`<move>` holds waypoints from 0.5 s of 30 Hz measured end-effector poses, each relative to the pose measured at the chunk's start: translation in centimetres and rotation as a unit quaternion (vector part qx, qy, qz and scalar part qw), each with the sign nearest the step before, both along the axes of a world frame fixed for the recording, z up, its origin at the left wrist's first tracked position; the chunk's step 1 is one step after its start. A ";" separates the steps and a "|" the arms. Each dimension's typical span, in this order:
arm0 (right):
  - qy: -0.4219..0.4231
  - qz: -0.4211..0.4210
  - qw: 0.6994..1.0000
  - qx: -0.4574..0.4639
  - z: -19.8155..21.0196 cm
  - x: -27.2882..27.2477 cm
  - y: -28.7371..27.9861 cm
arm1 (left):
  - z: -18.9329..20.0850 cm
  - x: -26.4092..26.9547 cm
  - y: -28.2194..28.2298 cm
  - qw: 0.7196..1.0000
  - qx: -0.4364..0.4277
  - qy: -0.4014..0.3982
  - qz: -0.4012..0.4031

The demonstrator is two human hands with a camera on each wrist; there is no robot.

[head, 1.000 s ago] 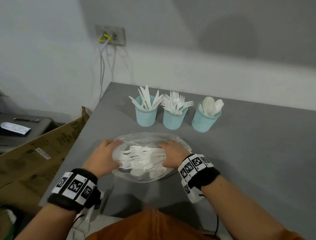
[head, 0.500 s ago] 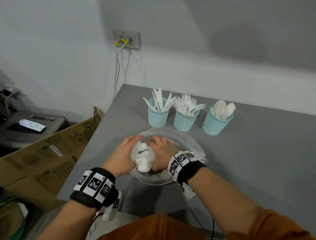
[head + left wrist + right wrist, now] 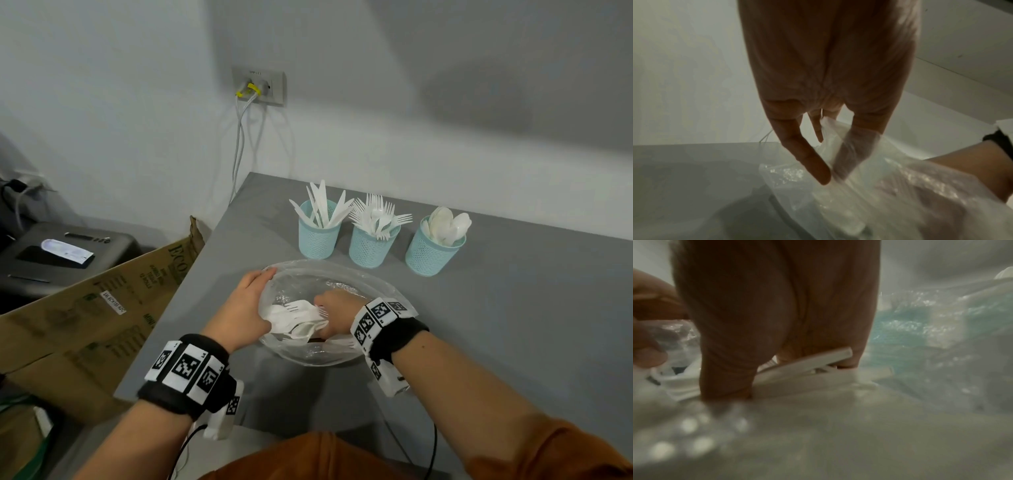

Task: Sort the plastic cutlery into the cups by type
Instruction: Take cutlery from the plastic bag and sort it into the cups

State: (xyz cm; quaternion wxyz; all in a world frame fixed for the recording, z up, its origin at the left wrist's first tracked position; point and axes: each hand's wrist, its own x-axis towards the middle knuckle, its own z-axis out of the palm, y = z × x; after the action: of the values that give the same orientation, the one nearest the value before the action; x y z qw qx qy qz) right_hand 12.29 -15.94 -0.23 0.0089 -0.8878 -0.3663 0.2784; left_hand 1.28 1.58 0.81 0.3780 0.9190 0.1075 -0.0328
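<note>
Seemingly light, slippery cutlery [image 3: 298,320]: right hand [image 3: 337,317] grips it across the middle; left hand [image 3: 245,308] pinches the bag [image 3: 342,274] at nine o'clock.

Grey table [image 3: 513,308] reads matt and smooth, barely a reflection. The bag [image 3: 308,265] is thin clear plastic film, crinkled and glossy, sparkling in both wrist views. The cutlery [image 3: 298,320] is hard white plastic, smooth with a soft sheen, ridged along the handles. Knife cup [image 3: 317,240], fork cup [image 3: 368,250], spoon cup [image 3: 428,257]: all pale teal plastic, perforated like mesh, matt. The cardboard box [image 3: 102,308] is brown, dull, printed. Left wrist band [image 3: 186,373] and right wrist band [image 3: 387,325] show black fuzzy cloth under stiff white printed tiles. Orange sleeve [image 3: 548,445], soft cloth. Wall [image 3: 411,85], flat matt paint.
</note>
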 end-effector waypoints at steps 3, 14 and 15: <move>0.001 -0.024 0.999 0.033 0.3 0.3 -0.3 | 0.3 0.0 0.1 1.000 -0.001 -0.003 0.012; -0.074 -0.047 0.986 0.143 0.8 1.1 -3.0 | 0.8 0.3 0.5 0.999 -0.007 0.032 0.038; -0.071 -0.053 0.984 0.156 0.9 1.2 -3.4 | 0.8 0.3 0.5 0.999 -0.008 0.030 0.040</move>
State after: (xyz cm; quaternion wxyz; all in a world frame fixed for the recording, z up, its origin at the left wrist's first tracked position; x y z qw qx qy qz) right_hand 13.44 -19.39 0.65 0.1363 -0.9111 -0.3576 0.1530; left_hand 1.57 2.10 1.58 0.3831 0.9094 0.1554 -0.0458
